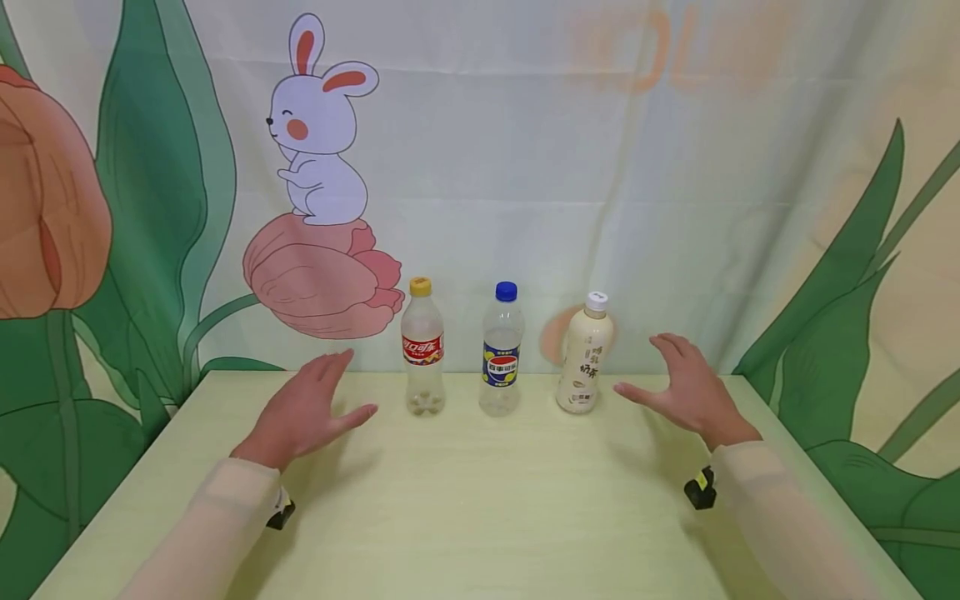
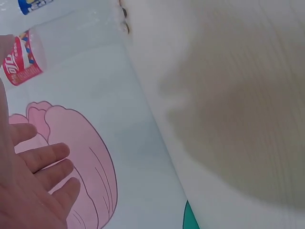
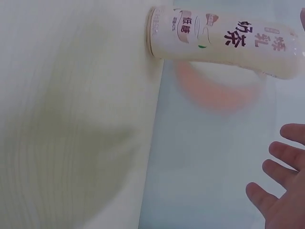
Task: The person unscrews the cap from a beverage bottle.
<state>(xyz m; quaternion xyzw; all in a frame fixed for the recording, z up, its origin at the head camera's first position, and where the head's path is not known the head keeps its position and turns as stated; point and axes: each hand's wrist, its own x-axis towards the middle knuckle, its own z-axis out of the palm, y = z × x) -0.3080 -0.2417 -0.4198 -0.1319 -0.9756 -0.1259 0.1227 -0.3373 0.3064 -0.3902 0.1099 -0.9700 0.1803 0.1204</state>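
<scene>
Three bottles stand upright in a row near the back of the table. On the left is a clear cola bottle (image 1: 424, 379) with a red label and yellow cap. In the middle stands a clear bottle (image 1: 500, 360) with a blue label and blue cap. The cream-coloured milk tea bottle (image 1: 582, 358) with a white cap is at the right. My left hand (image 1: 307, 408) hovers left of the cola bottle, fingers apart from it. My right hand (image 1: 690, 392) is held just right of the milk tea bottle, thumb towards it. Both hands hold nothing.
The pale table (image 1: 465, 508) stretches forward from the bottles. Right behind them hangs a printed cloth (image 1: 480, 167) with a rabbit, tulips and leaves. A small black device (image 1: 701, 490) is at the right wrist, another dark one (image 1: 281, 512) at the left.
</scene>
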